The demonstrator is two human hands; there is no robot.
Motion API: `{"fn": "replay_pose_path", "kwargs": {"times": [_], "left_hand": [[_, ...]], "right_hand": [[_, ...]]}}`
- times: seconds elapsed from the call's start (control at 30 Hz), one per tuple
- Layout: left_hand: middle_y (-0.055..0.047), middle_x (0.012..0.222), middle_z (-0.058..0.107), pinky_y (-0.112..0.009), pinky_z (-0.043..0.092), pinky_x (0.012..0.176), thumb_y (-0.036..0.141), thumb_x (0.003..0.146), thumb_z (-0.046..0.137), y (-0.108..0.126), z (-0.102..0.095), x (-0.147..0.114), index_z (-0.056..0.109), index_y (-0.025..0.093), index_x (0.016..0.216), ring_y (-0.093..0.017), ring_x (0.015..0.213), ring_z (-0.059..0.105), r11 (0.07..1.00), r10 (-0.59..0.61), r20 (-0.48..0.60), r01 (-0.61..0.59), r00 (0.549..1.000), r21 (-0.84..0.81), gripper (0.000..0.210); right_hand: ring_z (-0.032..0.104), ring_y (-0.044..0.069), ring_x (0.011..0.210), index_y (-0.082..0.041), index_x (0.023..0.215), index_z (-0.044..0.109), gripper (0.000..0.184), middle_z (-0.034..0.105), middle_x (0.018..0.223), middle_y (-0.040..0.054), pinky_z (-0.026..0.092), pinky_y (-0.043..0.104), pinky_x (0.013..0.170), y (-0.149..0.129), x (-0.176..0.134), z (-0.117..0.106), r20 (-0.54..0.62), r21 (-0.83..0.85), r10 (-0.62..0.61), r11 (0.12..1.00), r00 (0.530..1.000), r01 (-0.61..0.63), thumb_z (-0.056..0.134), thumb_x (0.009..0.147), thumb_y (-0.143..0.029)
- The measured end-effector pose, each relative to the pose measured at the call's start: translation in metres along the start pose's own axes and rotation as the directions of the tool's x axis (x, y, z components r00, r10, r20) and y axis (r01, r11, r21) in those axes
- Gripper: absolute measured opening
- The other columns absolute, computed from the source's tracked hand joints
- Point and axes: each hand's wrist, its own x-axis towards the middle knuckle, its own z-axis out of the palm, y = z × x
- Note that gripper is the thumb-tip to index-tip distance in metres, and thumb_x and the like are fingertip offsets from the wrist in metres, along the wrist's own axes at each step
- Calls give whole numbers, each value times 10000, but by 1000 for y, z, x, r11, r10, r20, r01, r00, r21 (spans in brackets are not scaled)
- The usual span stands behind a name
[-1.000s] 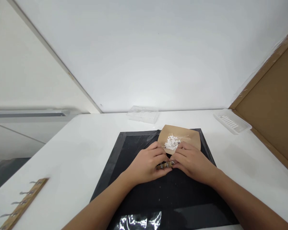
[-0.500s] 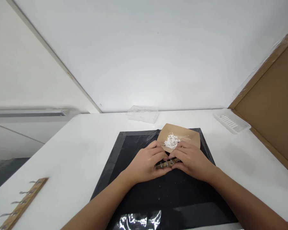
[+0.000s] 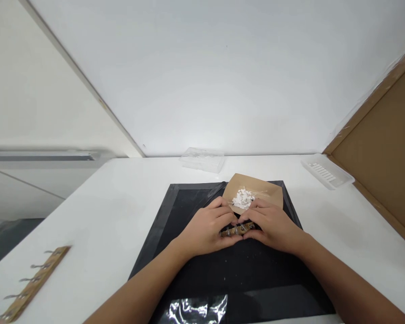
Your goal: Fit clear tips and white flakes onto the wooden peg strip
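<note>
My left hand [image 3: 212, 226] and my right hand [image 3: 272, 224] meet over the black mat. Between them is a wooden hook strip [image 3: 236, 230] with several small metal hooks along it. The left fingers and thumb grip its left part, while the right fingers and thumb close round its right end. My hands cover both ends of the strip. Just beyond my fingertips lies a sheet of brown paper [image 3: 272, 194], bearing a heap of small white bits [image 3: 243, 198] and some thin pale strands.
Under my hands lies the black mat [image 3: 202, 279]. A similar wooden strip with metal hooks [image 3: 37, 282] rests on the white table [image 3: 108, 211] at left. Clear plastic [image 3: 202, 160] sits by the back wall. At right are a translucent tray [image 3: 337, 179] and cardboard [image 3: 384, 139].
The whole view has shifted slightly. Both hands stay around the hook strip in almost the same place, with the right thumb moved a little and more of the strip showing.
</note>
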Motion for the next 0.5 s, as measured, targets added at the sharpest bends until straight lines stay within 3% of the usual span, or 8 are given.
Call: {"fn": "replay_pose_path", "kwargs": {"times": [0.13, 0.5], "left_hand": [[-39, 793, 689, -318, 573, 713, 364, 897, 809, 0, 0, 0, 676, 195, 925, -234, 902, 594, 1000, 0, 5, 0, 1000, 8, 217], [-34, 815, 715, -373, 593, 800, 362, 915, 785, 0, 0, 1, 674, 200, 940, -224, 882, 606, 1000, 15, 30, -16, 999, 24, 198]], "right_hand": [[626, 230, 1044, -210, 1209, 687, 230, 729, 1042, 58, 517, 350, 881, 1, -1, -4, 26, -7, -17, 1000, 1000, 17, 745, 991, -257], [623, 235, 964, -209, 1156, 689, 176, 740, 979, 47, 511, 350, 820, 0, 0, -6, -37, -24, -61, 998, 997, 60, 732, 1006, -291]]}}
